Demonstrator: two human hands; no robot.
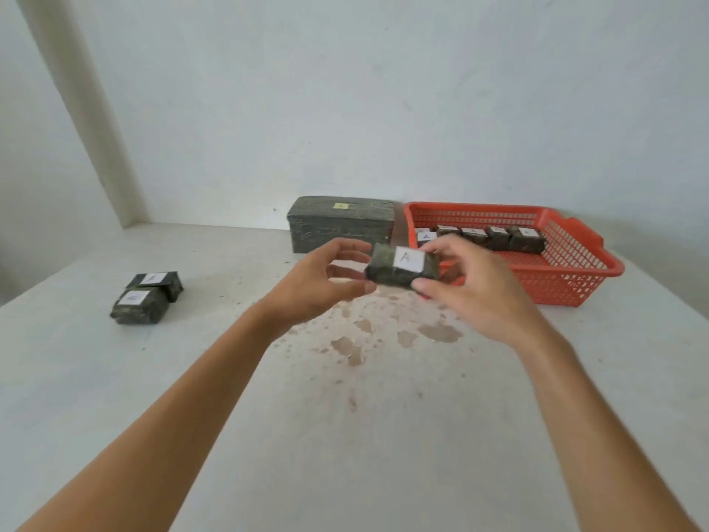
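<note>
A small dark wrapped block [388, 273] with a white label marked "A" is held above the middle of the table. My right hand [474, 291] grips its right end, thumb below and fingers over the top. My left hand [314, 286] curves round its left end, with index fingertip and thumb tip at the block's corners. To the right stands a red plastic basket [575, 288] holding a row of several similar labelled blocks [498, 238]. Two more labelled blocks [140, 307] lie together on the table at the left, one leaning on the other.
A large dark wrapped box [341, 226] with a small yellow label stands against the back wall, just left of the basket. Brown stains [383, 335] mark the white table below my hands. A wall corner juts in at the far left.
</note>
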